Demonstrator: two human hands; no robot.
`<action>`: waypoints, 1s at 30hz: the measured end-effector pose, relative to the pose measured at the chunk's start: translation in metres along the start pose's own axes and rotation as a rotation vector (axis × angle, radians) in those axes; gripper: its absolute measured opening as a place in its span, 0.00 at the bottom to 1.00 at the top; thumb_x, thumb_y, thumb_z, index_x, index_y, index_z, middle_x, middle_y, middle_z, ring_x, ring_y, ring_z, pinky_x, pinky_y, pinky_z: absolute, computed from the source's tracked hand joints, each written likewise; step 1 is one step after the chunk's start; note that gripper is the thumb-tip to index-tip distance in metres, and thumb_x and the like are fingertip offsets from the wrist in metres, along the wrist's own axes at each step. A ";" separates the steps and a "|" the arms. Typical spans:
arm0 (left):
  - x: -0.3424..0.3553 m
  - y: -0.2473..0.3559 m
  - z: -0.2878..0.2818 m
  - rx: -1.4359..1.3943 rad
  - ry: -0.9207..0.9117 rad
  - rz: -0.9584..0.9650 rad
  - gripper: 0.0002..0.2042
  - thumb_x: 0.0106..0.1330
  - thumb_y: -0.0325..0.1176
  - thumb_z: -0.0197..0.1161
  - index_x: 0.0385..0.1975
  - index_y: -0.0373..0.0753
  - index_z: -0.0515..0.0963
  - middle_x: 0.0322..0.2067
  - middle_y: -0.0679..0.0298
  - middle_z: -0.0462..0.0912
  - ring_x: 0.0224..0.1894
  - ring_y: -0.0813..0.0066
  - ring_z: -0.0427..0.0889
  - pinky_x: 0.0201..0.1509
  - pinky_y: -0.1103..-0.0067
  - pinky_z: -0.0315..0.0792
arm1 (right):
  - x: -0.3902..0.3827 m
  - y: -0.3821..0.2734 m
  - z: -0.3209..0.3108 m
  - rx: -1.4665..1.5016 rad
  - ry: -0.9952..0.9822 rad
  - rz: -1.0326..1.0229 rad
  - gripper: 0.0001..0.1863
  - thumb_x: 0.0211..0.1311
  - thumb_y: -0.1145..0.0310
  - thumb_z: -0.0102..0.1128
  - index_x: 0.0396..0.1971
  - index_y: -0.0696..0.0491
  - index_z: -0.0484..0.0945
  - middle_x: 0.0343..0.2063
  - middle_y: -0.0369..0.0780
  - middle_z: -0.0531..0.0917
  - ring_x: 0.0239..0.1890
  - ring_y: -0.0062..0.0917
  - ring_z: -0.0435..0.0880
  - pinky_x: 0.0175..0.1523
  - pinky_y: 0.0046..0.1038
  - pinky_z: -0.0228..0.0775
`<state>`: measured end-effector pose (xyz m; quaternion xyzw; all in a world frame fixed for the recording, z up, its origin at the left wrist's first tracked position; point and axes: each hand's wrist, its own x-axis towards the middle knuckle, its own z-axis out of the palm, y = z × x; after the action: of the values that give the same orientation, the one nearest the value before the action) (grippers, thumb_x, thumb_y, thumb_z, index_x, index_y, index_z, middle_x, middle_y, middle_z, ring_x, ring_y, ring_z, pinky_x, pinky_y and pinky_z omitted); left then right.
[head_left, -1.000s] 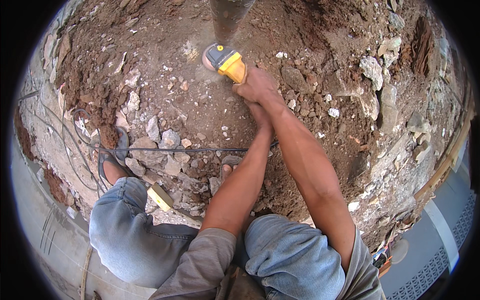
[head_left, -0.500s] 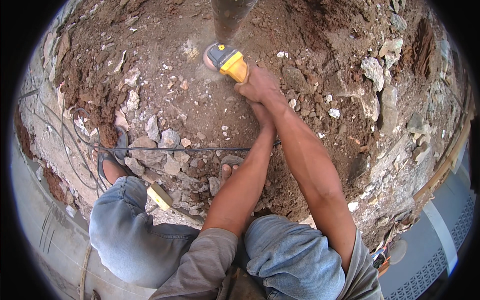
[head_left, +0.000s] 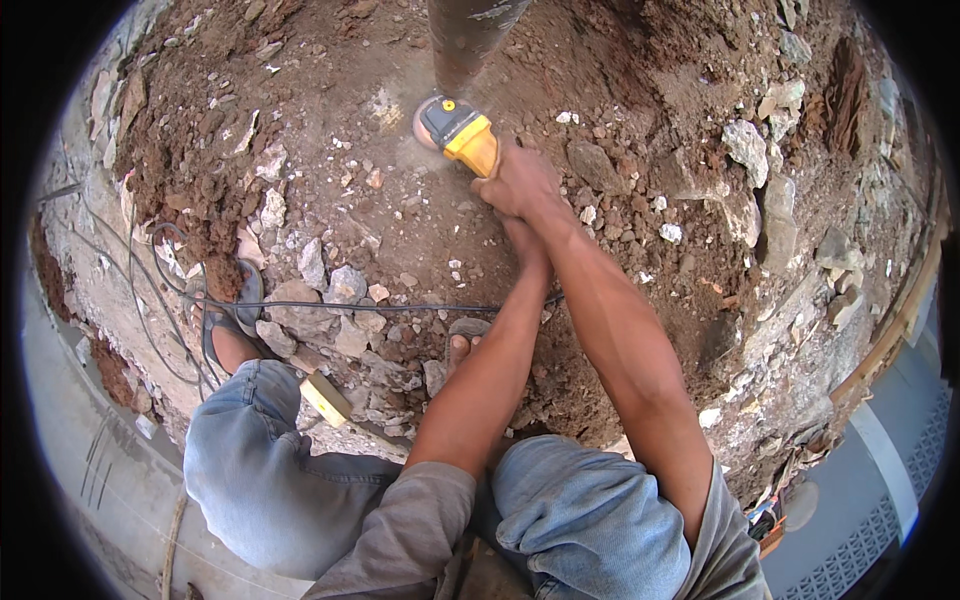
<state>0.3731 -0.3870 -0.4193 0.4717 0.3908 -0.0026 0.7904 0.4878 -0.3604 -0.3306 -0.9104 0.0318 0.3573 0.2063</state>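
A yellow and dark grey angle grinder is out in front of me, its pale reddish disc turned toward the foot of a grey metal post. Hazy dust hangs round the disc. Whether disc and post touch is hard to make out. My right hand is closed round the grinder's yellow body. Just below it my left hand reaches in close to the grinder's rear end; the right hand and forearm cover its fingers, so its grip is hidden.
A black cable runs across the soil in front of my feet, with loops at the left. Broken stones and rubble lie around. A yellowish block rests beside my left knee. Larger rocks stand at the right.
The whole scene sits slightly lower and to the right in the picture. Grinder, post and both hands keep about the same places relative to each other.
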 end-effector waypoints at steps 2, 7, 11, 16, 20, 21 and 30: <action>0.002 0.000 -0.006 -0.065 -0.012 -0.058 0.15 0.79 0.39 0.48 0.61 0.43 0.62 0.49 0.66 0.70 0.47 0.78 0.74 0.48 0.78 0.74 | 0.000 -0.003 0.001 0.001 -0.005 0.001 0.31 0.47 0.57 0.71 0.49 0.59 0.72 0.41 0.53 0.85 0.48 0.47 0.85 0.54 0.44 0.75; 0.011 -0.004 -0.012 -0.252 0.024 -0.075 0.15 0.80 0.42 0.47 0.60 0.44 0.63 0.51 0.67 0.69 0.51 0.79 0.72 0.53 0.77 0.73 | 0.000 -0.006 0.007 0.030 0.022 -0.020 0.32 0.48 0.56 0.71 0.50 0.58 0.72 0.41 0.53 0.85 0.48 0.46 0.85 0.54 0.43 0.75; 0.005 0.005 -0.016 -0.004 0.041 -0.079 0.14 0.80 0.39 0.45 0.59 0.45 0.63 0.48 0.67 0.70 0.48 0.78 0.73 0.49 0.77 0.73 | 0.001 -0.004 0.008 0.017 0.018 -0.021 0.31 0.49 0.56 0.70 0.50 0.58 0.72 0.41 0.53 0.85 0.48 0.46 0.85 0.54 0.43 0.75; -0.017 0.030 -0.025 0.018 -0.033 -0.212 0.18 0.81 0.41 0.42 0.65 0.45 0.57 0.53 0.65 0.68 0.54 0.74 0.73 0.58 0.76 0.71 | -0.008 -0.008 0.009 0.000 -0.089 -0.037 0.32 0.49 0.57 0.70 0.52 0.58 0.71 0.40 0.53 0.85 0.47 0.47 0.85 0.54 0.43 0.76; -0.035 0.018 -0.049 0.011 -0.030 -0.078 0.20 0.72 0.30 0.57 0.61 0.41 0.60 0.50 0.64 0.69 0.48 0.77 0.73 0.48 0.79 0.73 | -0.034 -0.019 0.015 0.034 -0.070 -0.055 0.32 0.49 0.58 0.70 0.51 0.59 0.71 0.39 0.53 0.85 0.46 0.48 0.85 0.54 0.45 0.75; -0.047 0.029 -0.044 0.152 -0.035 -0.071 0.20 0.75 0.32 0.53 0.63 0.42 0.57 0.54 0.63 0.67 0.52 0.76 0.71 0.54 0.78 0.71 | -0.040 -0.015 0.016 0.032 -0.065 -0.043 0.32 0.49 0.58 0.70 0.51 0.59 0.71 0.39 0.53 0.85 0.46 0.48 0.85 0.54 0.45 0.75; -0.090 0.049 -0.042 0.451 -0.066 -0.019 0.24 0.62 0.36 0.69 0.54 0.37 0.67 0.45 0.57 0.79 0.46 0.70 0.81 0.46 0.71 0.75 | -0.084 0.000 0.010 0.157 0.120 0.120 0.33 0.45 0.58 0.69 0.53 0.56 0.74 0.41 0.55 0.84 0.47 0.51 0.84 0.55 0.43 0.74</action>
<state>0.3033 -0.3611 -0.3376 0.6325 0.3589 -0.1128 0.6771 0.4188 -0.3637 -0.2812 -0.9076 0.1262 0.3103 0.2529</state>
